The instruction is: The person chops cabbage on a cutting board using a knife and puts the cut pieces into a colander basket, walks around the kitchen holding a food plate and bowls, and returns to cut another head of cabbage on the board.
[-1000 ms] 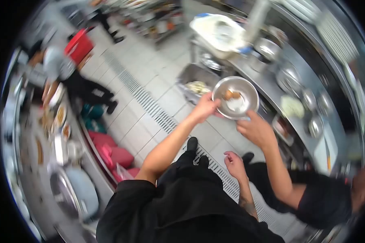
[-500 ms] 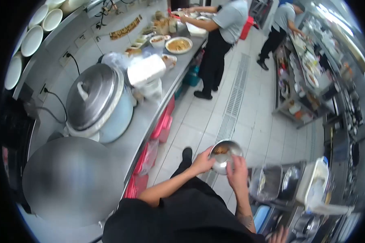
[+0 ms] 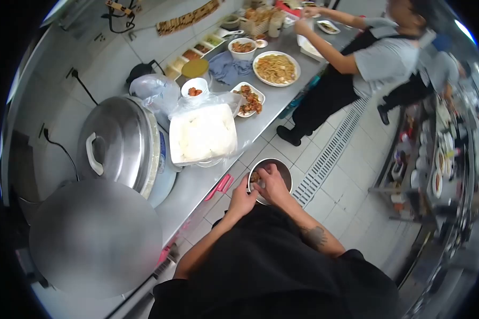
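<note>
Metal bowl [image 3: 284,174], left hand [image 3: 242,200] holding rim, right hand [image 3: 274,187] inside

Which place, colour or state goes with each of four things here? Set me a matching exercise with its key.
1. metal bowl
2. noodle plate
3. blue cloth
4. large pot

A. covered with a metal lid
B. crumpled on the counter
C. held by the left hand, with fingers of the right hand inside
D. white and round

Pairs: 1-C, 2-D, 3-B, 4-A
</note>
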{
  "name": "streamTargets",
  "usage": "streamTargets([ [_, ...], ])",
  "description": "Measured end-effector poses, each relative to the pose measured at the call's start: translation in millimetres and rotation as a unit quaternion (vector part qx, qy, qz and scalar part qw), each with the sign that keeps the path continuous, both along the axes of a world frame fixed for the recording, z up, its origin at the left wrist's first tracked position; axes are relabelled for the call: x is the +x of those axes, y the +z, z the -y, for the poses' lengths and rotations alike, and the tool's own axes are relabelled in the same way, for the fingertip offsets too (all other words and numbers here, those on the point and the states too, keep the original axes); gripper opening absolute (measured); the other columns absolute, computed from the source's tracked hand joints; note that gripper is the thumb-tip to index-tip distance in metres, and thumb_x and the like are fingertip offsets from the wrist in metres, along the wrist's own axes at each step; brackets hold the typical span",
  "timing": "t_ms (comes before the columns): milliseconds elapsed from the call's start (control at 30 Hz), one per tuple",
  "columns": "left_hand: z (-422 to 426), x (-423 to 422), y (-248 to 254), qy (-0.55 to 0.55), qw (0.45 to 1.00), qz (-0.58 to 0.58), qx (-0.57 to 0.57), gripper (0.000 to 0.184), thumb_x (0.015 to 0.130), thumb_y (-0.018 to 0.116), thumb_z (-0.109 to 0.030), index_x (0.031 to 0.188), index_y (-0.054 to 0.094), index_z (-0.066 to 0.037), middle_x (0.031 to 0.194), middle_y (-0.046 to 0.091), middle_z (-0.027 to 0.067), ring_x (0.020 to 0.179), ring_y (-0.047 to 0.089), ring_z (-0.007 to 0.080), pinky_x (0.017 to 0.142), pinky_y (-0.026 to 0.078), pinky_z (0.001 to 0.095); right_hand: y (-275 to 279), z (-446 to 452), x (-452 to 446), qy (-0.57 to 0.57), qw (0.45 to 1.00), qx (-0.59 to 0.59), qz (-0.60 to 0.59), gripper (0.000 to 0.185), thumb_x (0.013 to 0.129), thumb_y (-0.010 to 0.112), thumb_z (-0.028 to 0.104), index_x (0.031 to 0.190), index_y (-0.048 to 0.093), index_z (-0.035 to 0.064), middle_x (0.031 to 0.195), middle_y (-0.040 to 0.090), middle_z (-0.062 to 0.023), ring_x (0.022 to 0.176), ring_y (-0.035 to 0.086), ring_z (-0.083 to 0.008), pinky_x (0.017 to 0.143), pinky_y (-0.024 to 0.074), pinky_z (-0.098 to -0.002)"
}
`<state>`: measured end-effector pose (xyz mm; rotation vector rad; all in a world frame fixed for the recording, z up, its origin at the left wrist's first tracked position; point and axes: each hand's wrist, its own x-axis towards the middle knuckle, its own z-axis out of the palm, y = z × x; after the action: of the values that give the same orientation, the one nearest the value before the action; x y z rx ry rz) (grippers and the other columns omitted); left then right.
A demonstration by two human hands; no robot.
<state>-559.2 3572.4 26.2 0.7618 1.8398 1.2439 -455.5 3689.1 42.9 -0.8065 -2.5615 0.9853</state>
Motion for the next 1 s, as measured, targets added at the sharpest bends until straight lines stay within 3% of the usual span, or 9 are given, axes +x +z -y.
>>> streamTargets([
  [33, -15, -3, -18, 0.025, 0.999, -0.024, 0.015, 0.057, 0.084, 0.058, -0.01, 0.139, 0.045, -0.009, 0.097, 0.068, 0.0236, 0.075, 0.07, 0.0339, 0.066, 0.055, 0.0408, -6, -22, -12, 0.022, 1.0, -0.013, 0.001, 0.043, 0.075, 0.078, 0.017, 0.113, 0.062, 0.005, 0.109, 0.054, -0.0226, 0.098, 0.058, -0.0412, 0.081, 0.0512, -0.0463],
  [100, -51, -9, 6, 0.077, 0.995, 0.03, -0.054, 0.055, 0.085, 0.057, -0.009, 0.138, 0.045, -0.008, 0.098, 0.068, 0.0232, 0.074, 0.071, 0.0315, 0.064, 0.056, 0.0399, -16, -68, -33, 0.073, 0.997, -0.039, 0.0, 0.039, 0.076, 0.078, 0.018, 0.109, 0.064, 0.005, 0.107, 0.054, -0.0224, 0.094, 0.059, -0.0409, 0.08, 0.0517, -0.0469],
  [133, -71, -12, 11, 0.092, 0.988, 0.083, -0.095, 0.053, 0.085, 0.053, 0.001, 0.138, 0.046, -0.004, 0.109, 0.062, 0.0144, 0.084, 0.068, 0.0211, 0.062, 0.061, 0.0327, -26, -91, -42, 0.119, 0.993, -0.02, -0.01, 0.036, 0.076, 0.075, 0.018, 0.106, 0.061, 0.0046, 0.103, 0.054, -0.0227, 0.088, 0.057, -0.0423, 0.077, 0.0495, -0.0494],
  [167, -87, -10, -11, 0.123, 0.985, 0.108, -0.059, 0.053, 0.086, 0.05, 0.003, 0.139, 0.045, -0.004, 0.112, 0.061, 0.0131, 0.089, 0.067, 0.0215, 0.066, 0.063, 0.0335, -33, -113, -50, 0.146, 0.989, -0.025, -0.015, 0.034, 0.076, 0.075, 0.017, 0.104, 0.061, 0.0052, 0.103, 0.053, -0.0227, 0.088, 0.056, -0.0418, 0.077, 0.049, -0.0493],
  [233, -130, -9, 12, 0.2, 0.966, 0.15, -0.066, 0.053, 0.087, 0.047, 0.005, 0.139, 0.044, -0.005, 0.114, 0.06, 0.0129, 0.094, 0.066, 0.0221, 0.07, 0.063, 0.0349, -41, -157, -63, 0.219, 0.976, 0.002, 0.018, 0.036, 0.075, 0.075, 0.016, 0.106, 0.06, 0.0061, 0.106, 0.051, -0.0229, 0.092, 0.054, -0.0421, 0.077, 0.0488, -0.0501],
  [433, -224, 10, 15, 0.367, 0.88, 0.298, 0.039, 0.052, 0.088, 0.048, 0.005, 0.139, 0.044, -0.006, 0.115, 0.061, 0.0131, 0.093, 0.067, 0.0249, 0.07, 0.064, 0.0377, -36, -264, -83, 0.365, 0.929, 0.037, 0.051, 0.042, 0.071, 0.076, 0.015, 0.109, 0.058, 0.0081, 0.109, 0.049, -0.022, 0.094, 0.055, -0.0425, 0.08, 0.0499, -0.0497],
  [567, -259, 16, 26, 0.405, 0.859, 0.312, 0.03, 0.052, 0.088, 0.046, 0.006, 0.139, 0.044, -0.006, 0.116, 0.06, 0.0124, 0.096, 0.066, 0.025, 0.072, 0.064, 0.0386, -27, -300, -92, 0.431, 0.9, 0.031, 0.063, 0.041, 0.07, 0.075, 0.016, 0.108, 0.059, 0.0109, 0.108, 0.047, -0.023, 0.094, 0.055, -0.0448, 0.074, 0.0527, -0.0534],
  [833, -306, 8, 27, 0.44, 0.838, 0.317, 0.055, 0.045, 0.088, 0.049, 0.002, 0.133, 0.048, -0.005, 0.115, 0.059, 0.0103, 0.096, 0.065, 0.0223, 0.074, 0.063, 0.0383, -8, -352, -111, 0.424, 0.905, 0.021, 0.018, 0.039, 0.069, 0.074, 0.014, 0.105, 0.059, 0.0093, 0.104, 0.049, -0.0205, 0.091, 0.056, -0.0416, 0.077, 0.0509, -0.0496],
  [1000, -318, 2, 31, 0.447, 0.842, 0.298, 0.045, 0.051, 0.089, 0.046, 0.004, 0.14, 0.041, -0.003, 0.118, 0.058, 0.0147, 0.097, 0.066, 0.0247, 0.073, 0.063, 0.0369, 33, -431, -144, 0.303, 0.952, 0.017, -0.04, 0.032, 0.066, 0.076, 0.013, 0.094, 0.062, 0.0057, 0.094, 0.054, -0.0219, 0.086, 0.059, -0.0396, 0.077, 0.0517, -0.0447],
])
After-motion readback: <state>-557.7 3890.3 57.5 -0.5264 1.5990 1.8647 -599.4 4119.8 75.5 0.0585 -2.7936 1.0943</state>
